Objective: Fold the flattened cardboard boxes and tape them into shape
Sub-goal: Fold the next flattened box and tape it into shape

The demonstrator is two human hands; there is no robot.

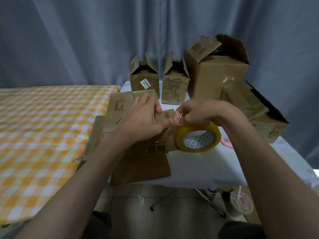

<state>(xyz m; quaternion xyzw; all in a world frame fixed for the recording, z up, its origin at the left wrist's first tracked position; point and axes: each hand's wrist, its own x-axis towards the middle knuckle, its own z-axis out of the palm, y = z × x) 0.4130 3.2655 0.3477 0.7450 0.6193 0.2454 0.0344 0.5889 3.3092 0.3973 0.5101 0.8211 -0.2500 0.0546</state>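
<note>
flattened cardboard box lying on the white-covered table, pressed down under the left hand; near edge overhanging the table's front. left fingers straight and spread across the cardboard, thumb stretched rightward to meet the right fingertips. roll of clear yellowish packing tape standing on edge just beneath the right hand, touching the box's right border. right fingers curled, pinching at the top of the roll beside the left thumb tip; tape end itself too small to tell. beyond the left fingers, two small upright boxes with top flaps open; beyond the right fingers, a large upright box, flaps raised. right of the right wrist, a box tipped on its side. pink object partly hidden behind the roll. left of the left hand, an orange-and-white checked cloth. below the right forearm, on the floor, a lidded cup with straw. grey curtain behind all.
</note>
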